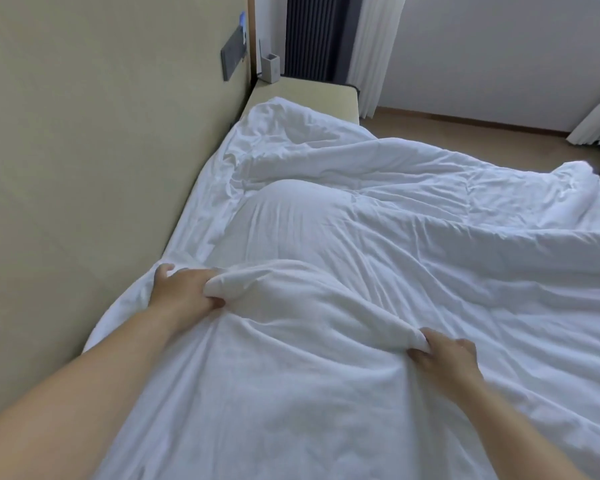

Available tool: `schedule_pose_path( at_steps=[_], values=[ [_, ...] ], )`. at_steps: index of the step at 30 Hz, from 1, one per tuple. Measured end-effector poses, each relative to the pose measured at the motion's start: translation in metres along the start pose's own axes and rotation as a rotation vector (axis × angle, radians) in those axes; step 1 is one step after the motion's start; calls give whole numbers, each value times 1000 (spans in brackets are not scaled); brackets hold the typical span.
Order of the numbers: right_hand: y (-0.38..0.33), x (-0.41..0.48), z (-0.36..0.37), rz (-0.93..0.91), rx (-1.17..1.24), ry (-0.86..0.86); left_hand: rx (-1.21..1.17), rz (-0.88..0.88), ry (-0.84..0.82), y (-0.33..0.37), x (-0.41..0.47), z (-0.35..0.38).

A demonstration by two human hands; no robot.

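Both bare forearms reach in from the near edge, over a white duvet [326, 375] that covers almost all of the bed. At near left, the left hand [182, 292] lies close to the headboard panel [84, 168], its fingers curled round a bunched fold of the duvet's edge, thumb below the fold and knuckles on top. Right of it and a little nearer, the right hand [442, 356] grips the other end of the same raised fold, fingers and thumb closed on the cloth. Between the two hands the fold stands up as a rounded ridge, and wrinkles run from it toward the far right.

Beyond the ridge the duvet swells over a rounded bulge, and farther left it lies crumpled against the panel. At far left a dark switch plate [234, 53] is set into the panel, and a small white holder [270, 68] stands on a beige ledge [305, 98] behind the bed. White curtains [371, 53] hang at the far side, above a wooden floor [465, 133].
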State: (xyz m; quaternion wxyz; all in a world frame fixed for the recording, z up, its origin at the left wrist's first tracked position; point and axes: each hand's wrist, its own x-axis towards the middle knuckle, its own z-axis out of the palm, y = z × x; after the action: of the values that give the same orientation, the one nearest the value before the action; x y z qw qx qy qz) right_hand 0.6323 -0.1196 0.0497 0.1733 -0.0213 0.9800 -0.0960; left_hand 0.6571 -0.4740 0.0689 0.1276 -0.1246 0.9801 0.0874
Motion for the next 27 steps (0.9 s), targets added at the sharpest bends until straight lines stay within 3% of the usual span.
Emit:
schedule_pose_path(
  at_steps=[3, 5, 7, 9, 11, 12, 15, 17, 19, 21, 24, 27],
  values=[
    [6, 10, -28, -125, -74, 267, 56, 25, 271, -11, -2, -41],
    [4, 16, -62, -198, -20, 415, 68, 184, 523, -11, 0, -78],
    [-4, 25, -100, -176, 17, 553, 137, 271, 802, -1, 7, -113],
    [-15, 44, -138, -100, 67, 673, 218, 239, 919, 16, 21, -138],
    [-26, 64, -151, -24, 41, 714, 152, 90, 792, 35, 42, -144],
    [-28, 73, -148, 10, 7, 654, 118, 17, 679, 42, 51, -138],
    [-38, 81, -111, 84, -55, 279, -16, -101, 252, 55, 57, -70],
    [-53, 76, -64, 59, -44, 159, -149, -144, 12, 55, 34, -3],
    [-76, 54, -11, -99, -85, 255, -205, -191, -50, 48, 1, 47],
    [-101, 21, 39, -285, -65, 314, -253, -248, -9, 37, -14, 69],
    [-117, -22, 76, -501, -51, 198, -286, -276, -63, 23, -18, 70],
    [-87, -24, 75, -409, -95, 131, -275, -266, -101, 17, -30, 70]
  ],
)
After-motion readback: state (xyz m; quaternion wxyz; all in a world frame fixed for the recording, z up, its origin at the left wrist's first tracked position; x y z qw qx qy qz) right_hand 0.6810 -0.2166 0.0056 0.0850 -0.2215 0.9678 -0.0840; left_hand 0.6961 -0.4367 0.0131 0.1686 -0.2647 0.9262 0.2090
